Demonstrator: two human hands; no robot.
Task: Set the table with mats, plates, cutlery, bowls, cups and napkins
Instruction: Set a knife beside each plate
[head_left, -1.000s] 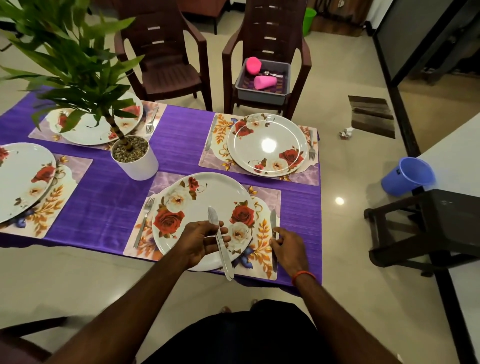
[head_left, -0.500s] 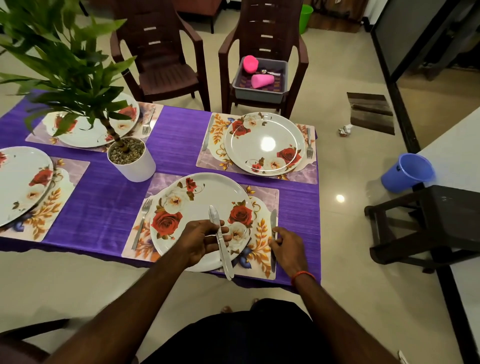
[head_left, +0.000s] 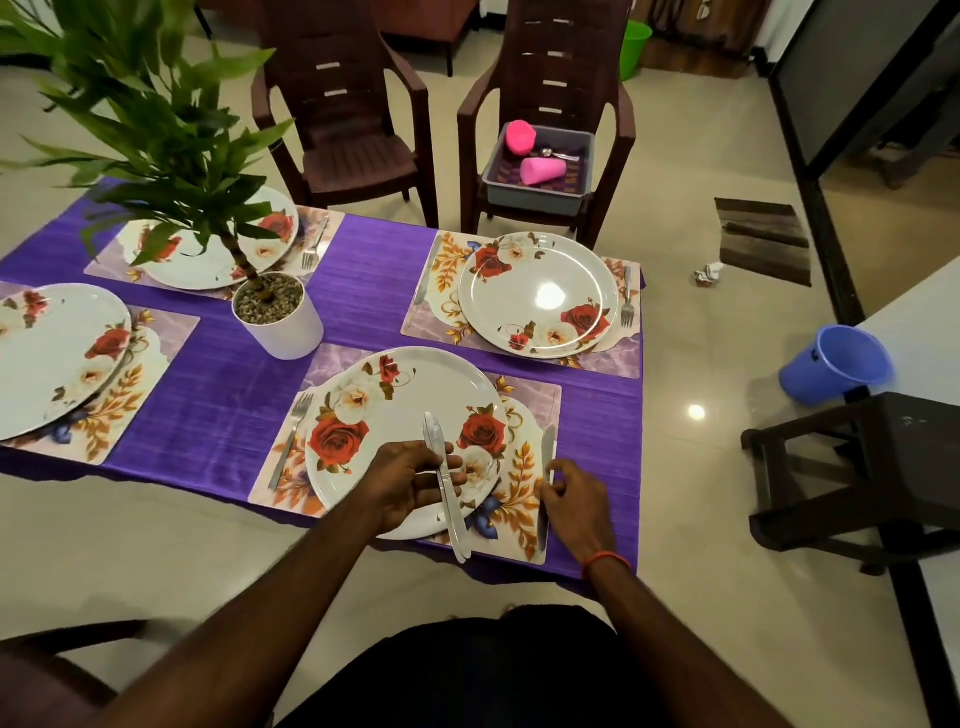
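My left hand (head_left: 410, 483) hovers over the near floral plate (head_left: 400, 410) and grips a pair of table knives (head_left: 445, 483), blades pointing away from me. My right hand (head_left: 574, 499) is at the right side of the near mat (head_left: 535, 400). Its thumb and fingertips pinch another knife (head_left: 547, 441) that lies flat there. A fork (head_left: 291, 441) lies left of the plate. The far right setting has a plate (head_left: 537, 293), a fork (head_left: 627, 299) and a knife (head_left: 423, 280).
A potted plant (head_left: 278, 322) stands mid-table on the purple cloth (head_left: 363, 291). Two more plates on mats lie to the left (head_left: 52, 353) and far left (head_left: 218, 260). A grey tub (head_left: 537, 200) with pink cups (head_left: 543, 171) sits on the far chair. A dark stool (head_left: 857, 467) and a blue bucket (head_left: 831, 364) stand to the right.
Both hands have stayed almost in place. My right hand's fingers have shifted slightly along the knife on the mat. My left hand still holds the knives.
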